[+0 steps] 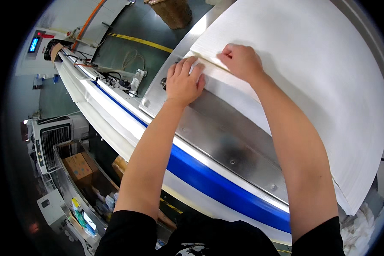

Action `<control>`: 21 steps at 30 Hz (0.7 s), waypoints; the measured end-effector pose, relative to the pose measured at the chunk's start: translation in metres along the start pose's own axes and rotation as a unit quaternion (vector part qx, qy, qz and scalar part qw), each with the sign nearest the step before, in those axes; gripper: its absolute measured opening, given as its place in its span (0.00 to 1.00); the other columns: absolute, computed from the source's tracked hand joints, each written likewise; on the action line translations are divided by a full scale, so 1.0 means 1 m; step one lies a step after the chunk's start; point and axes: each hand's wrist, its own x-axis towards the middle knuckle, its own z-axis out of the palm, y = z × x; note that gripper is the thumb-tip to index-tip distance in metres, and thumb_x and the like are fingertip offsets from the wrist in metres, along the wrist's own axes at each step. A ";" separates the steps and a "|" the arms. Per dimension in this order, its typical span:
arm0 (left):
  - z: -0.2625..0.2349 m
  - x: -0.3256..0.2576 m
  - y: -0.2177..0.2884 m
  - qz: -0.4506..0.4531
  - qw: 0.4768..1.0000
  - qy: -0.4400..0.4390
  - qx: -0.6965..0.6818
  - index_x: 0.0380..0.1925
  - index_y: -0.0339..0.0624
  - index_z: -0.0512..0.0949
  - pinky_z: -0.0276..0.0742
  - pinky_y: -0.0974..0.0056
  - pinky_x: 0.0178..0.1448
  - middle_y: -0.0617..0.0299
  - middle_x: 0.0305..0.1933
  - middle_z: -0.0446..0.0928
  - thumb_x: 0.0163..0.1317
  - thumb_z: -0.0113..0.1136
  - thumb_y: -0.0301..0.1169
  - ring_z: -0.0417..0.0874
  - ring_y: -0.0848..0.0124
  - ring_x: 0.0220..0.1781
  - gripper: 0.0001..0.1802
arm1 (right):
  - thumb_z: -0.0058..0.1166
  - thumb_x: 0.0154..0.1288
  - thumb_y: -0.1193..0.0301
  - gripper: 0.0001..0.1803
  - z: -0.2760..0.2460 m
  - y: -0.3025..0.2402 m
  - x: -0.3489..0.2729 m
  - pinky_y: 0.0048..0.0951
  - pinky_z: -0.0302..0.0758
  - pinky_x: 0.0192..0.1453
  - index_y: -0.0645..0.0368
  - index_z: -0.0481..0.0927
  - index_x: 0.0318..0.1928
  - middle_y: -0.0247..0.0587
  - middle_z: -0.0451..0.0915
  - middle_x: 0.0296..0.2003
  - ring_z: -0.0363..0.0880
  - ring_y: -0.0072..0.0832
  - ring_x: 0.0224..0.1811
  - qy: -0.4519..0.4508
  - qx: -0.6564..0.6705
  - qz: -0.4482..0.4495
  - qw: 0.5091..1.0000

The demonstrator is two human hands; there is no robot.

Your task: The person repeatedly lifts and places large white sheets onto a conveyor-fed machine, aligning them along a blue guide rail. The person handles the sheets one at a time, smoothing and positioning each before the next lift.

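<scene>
The left hand [184,84], fingers loosely spread, rests at the edge of the white sheets [313,81]; the right hand [242,63] curls over them just beside, any pinch hidden. Uneven pressure could skew the layers across the metal tabletop [219,138].

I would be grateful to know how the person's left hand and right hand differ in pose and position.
The left hand is flatter, fingers extended, while the right hand is curled, fingers bent inward. The left hand is at the edge of the white sheets, near the bare metal surface; the right hand is farther right, over the sheets. Both are bare.
</scene>
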 end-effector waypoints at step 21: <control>0.018 0.059 0.007 0.101 0.836 -0.444 0.304 0.47 0.50 0.76 0.75 0.57 0.49 0.58 0.44 0.78 0.56 0.54 0.25 0.80 0.59 0.46 0.17 | 0.27 0.72 0.52 0.31 -0.298 0.322 -0.586 0.47 0.58 0.64 0.58 0.82 0.33 0.49 0.81 0.34 0.78 0.45 0.43 0.067 -0.339 0.435 0.831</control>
